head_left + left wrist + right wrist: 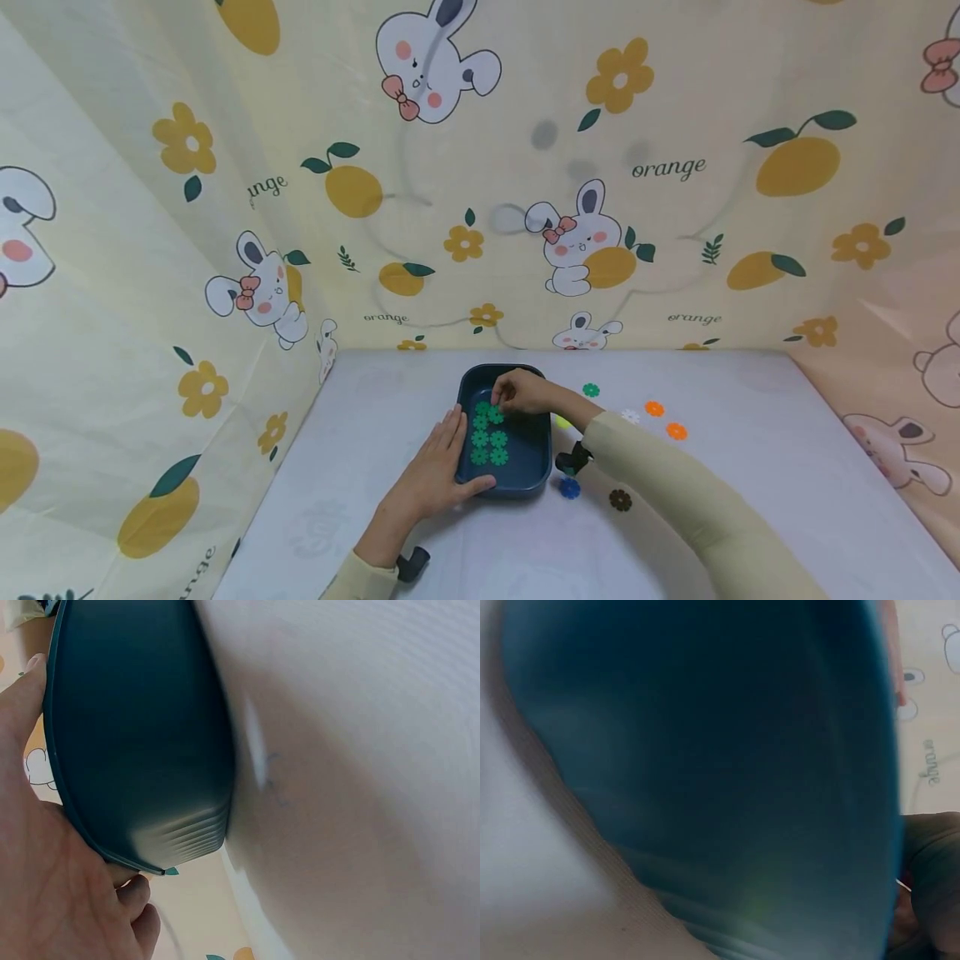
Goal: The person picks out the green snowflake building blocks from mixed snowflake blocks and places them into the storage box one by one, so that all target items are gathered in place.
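A dark blue rectangular tray [528, 467] stands on the table, holding several green flower-shaped pieces [498, 456] in its left half. My left hand [431, 471] lies along its left wall, fingers extended and thumb across the front corner. In the left wrist view, the left hand [52, 862] touches the tray's rim [56, 757]. My right hand [522, 392] reaches over the right rim, thumb and fingertips pinching a green flower piece [496, 415] near the upper pieces. From the right wrist, the tray wall [705, 765] covers most of the right hand [934, 877].
Right of the tray lie loose flower pieces: green [591, 390], white [630, 416], two orange [655, 409], yellow [562, 422], blue [570, 487] and brown [620, 500]. My right sleeve [675, 492] passes over this side. A printed curtain [510, 275] hangs behind the white table [360, 433].
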Demonstrator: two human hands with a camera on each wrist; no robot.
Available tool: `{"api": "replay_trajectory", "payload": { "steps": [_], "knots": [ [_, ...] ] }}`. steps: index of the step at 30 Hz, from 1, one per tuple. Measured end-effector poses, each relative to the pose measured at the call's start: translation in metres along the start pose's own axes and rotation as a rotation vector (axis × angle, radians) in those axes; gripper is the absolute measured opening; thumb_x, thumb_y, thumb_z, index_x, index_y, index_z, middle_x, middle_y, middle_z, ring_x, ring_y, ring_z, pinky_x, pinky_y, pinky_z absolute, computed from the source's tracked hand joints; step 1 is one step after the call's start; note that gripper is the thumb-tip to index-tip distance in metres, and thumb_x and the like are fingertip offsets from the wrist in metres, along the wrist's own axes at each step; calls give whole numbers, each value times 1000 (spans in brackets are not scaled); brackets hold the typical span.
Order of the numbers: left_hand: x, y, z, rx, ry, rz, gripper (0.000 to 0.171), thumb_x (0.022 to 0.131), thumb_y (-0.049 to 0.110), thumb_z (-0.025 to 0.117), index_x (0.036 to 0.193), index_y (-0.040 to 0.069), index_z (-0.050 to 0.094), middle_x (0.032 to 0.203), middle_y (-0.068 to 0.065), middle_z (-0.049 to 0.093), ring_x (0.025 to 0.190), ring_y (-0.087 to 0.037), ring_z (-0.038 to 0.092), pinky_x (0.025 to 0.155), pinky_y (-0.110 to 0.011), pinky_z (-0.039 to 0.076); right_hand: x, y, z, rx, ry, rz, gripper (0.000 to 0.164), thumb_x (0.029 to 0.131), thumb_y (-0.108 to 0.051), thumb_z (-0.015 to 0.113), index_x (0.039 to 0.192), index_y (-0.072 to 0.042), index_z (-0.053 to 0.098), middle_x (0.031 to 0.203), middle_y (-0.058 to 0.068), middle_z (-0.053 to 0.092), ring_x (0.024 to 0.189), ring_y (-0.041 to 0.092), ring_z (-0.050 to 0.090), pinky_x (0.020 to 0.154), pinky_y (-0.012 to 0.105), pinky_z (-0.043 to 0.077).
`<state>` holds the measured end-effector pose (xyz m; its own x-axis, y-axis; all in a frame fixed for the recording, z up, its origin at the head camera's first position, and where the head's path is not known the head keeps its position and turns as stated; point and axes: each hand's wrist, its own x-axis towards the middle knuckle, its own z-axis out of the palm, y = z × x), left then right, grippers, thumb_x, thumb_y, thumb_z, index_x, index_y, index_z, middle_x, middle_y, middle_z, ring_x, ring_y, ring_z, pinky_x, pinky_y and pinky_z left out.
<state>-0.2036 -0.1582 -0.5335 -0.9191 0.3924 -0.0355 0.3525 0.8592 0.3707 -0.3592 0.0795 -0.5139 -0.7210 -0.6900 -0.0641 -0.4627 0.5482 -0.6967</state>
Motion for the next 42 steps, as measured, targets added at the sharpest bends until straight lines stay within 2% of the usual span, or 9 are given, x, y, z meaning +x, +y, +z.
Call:
{"api": "replay_trajectory", "payload": {
  "steps": [9,15,19,24,30,34,42],
  "knots": [
    [-1,2,0,-7,-7,-8,115,97,76,60,173,7,7,182,-6,-2,168,-24,1,135,-48,13,4,-2,8,-86,-23,81,9,97,1,74,104,-5,76,88,1,69,79,14,63,70,27,57],
    [-1,3,-1,-1,-7,-12,116,97,76,60,173,7,7,182,-5,-3,168,-22,0,135,-47,13,4,-4,11,-137,-12,92,8,97,0,76,100,-7,76,88,1,69,79,14,63,71,29,58],
    [-1,3,-2,-4,-5,-14,116,97,75,61,173,7,7,182,-5,-2,168,-23,0,135,-48,14,4,-5,10,-145,-4,74,6,98,-1,76,101,-6,76,89,0,70,81,13,63,75,30,59],
    [-2,3,-2,-7,-2,-10,116,97,75,61,173,6,8,182,-7,-1,168,-24,2,135,-48,14,0,-3,6,-133,24,2,6,98,-2,75,103,-6,76,92,0,72,82,12,64,78,30,60],
    [-2,3,-1,-5,-1,-8,115,97,75,60,173,6,7,182,-7,-1,168,-24,1,135,-47,13,-13,4,-11,-77,87,-49,5,102,-8,73,106,-9,76,96,-3,73,86,11,65,82,31,61],
    [-1,3,0,-1,1,-17,116,97,76,60,173,7,7,182,-6,-2,168,-23,1,135,-47,13,-30,7,-30,-21,134,-48,10,103,-9,72,111,-4,76,100,-2,73,91,13,67,87,34,62],
    [0,0,3,3,9,-12,118,96,77,60,173,6,7,182,-6,-3,168,-24,1,135,-46,13,-62,36,-63,22,295,-18,7,101,-6,75,108,-5,74,99,3,73,92,20,68,86,34,62]
  ]
}}
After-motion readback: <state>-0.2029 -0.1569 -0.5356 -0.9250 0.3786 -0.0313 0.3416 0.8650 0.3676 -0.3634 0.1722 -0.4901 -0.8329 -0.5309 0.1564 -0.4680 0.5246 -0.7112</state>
